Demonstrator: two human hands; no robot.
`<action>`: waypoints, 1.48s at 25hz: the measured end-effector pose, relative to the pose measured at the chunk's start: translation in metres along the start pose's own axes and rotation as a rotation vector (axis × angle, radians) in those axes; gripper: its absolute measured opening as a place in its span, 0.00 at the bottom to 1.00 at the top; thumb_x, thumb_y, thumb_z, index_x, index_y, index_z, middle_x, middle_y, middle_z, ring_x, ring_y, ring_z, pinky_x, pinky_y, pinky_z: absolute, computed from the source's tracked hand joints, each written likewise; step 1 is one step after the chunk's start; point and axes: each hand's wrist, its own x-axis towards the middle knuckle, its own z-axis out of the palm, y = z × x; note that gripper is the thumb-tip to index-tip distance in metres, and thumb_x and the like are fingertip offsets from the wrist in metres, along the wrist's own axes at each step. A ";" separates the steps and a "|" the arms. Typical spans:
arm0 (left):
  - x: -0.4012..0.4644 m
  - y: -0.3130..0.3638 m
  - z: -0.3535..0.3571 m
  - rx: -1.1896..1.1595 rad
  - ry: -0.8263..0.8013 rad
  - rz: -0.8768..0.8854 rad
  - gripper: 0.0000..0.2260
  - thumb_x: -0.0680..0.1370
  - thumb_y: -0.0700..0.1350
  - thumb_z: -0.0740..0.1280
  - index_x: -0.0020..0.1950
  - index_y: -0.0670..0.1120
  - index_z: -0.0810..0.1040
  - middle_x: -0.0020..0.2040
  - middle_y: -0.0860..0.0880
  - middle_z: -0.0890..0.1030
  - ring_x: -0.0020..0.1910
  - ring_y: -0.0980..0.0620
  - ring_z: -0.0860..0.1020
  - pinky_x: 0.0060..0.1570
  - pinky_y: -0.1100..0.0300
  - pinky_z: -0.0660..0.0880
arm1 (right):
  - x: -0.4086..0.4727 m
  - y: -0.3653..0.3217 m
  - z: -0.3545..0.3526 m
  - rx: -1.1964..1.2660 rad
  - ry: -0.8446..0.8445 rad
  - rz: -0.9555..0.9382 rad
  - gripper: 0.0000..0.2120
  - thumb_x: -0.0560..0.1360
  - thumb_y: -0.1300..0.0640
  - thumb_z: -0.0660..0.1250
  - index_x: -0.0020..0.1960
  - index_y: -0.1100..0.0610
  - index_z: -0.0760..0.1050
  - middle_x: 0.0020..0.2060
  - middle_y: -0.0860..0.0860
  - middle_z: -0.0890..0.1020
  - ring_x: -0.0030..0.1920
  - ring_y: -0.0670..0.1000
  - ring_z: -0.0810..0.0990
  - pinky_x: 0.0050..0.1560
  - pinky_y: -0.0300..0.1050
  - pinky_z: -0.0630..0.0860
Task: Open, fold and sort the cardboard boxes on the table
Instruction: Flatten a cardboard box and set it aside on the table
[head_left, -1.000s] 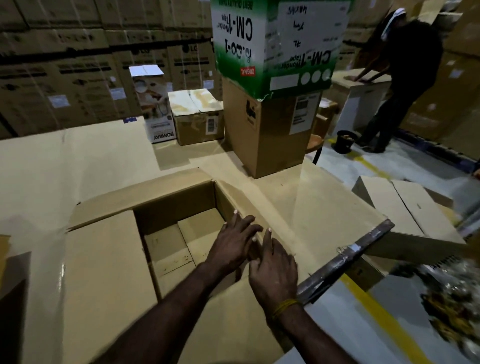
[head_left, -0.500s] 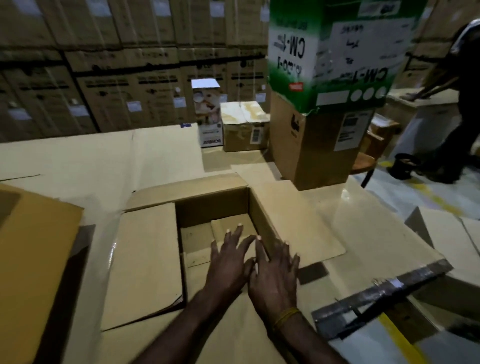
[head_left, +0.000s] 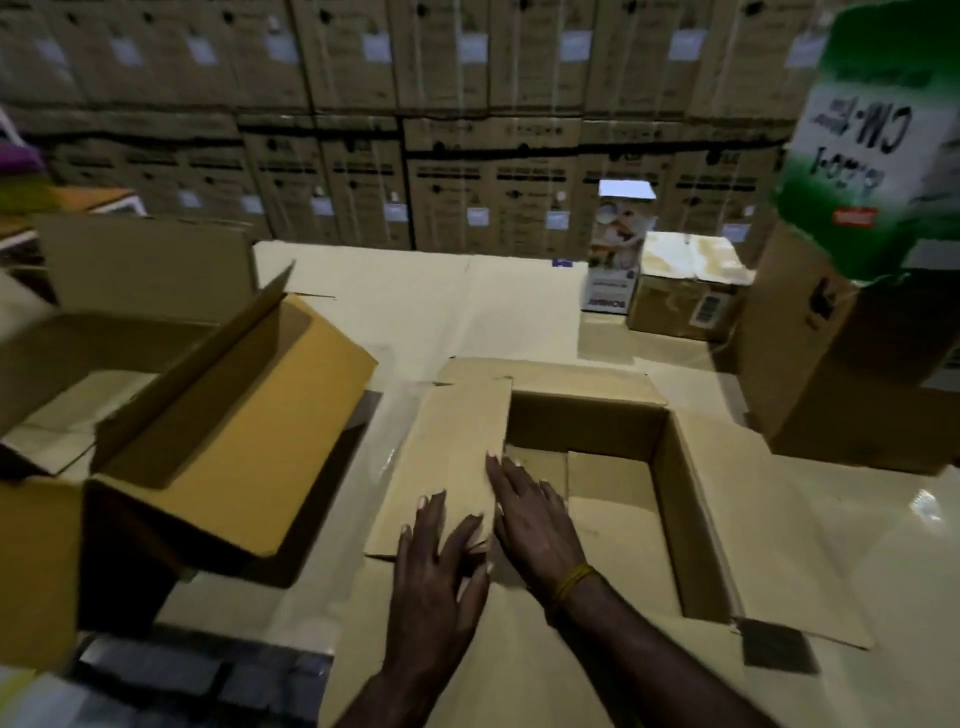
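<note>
A brown cardboard box (head_left: 587, 499) sat open-topped on the table, flaps spread outward, beside another open box (head_left: 208, 431) at its left.

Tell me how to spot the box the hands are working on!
Find the big cardboard-covered table. The open box sits near its front edge, under both hands. Unlike the tilted yellow-lined box to its left, it stands upright with flaps spread flat.
</note>
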 end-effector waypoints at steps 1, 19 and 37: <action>-0.007 0.000 -0.003 -0.023 0.063 0.048 0.25 0.78 0.52 0.66 0.74 0.57 0.65 0.80 0.50 0.54 0.79 0.47 0.55 0.72 0.43 0.62 | 0.004 -0.005 0.000 0.055 0.045 -0.013 0.35 0.82 0.57 0.55 0.80 0.49 0.37 0.80 0.51 0.51 0.79 0.52 0.50 0.76 0.55 0.53; -0.008 -0.043 -0.021 0.410 -0.110 -0.298 0.35 0.77 0.68 0.52 0.80 0.53 0.56 0.80 0.42 0.55 0.77 0.32 0.52 0.73 0.41 0.50 | 0.080 -0.066 0.031 -0.234 -0.354 -0.465 0.38 0.81 0.53 0.62 0.79 0.42 0.39 0.79 0.47 0.40 0.79 0.58 0.43 0.73 0.68 0.53; 0.004 -0.032 -0.060 0.151 -0.585 -0.391 0.29 0.66 0.69 0.71 0.65 0.67 0.69 0.79 0.54 0.34 0.77 0.35 0.42 0.66 0.40 0.67 | -0.111 0.050 -0.048 0.005 -0.116 0.559 0.34 0.73 0.29 0.60 0.76 0.34 0.54 0.79 0.48 0.46 0.78 0.58 0.41 0.76 0.65 0.44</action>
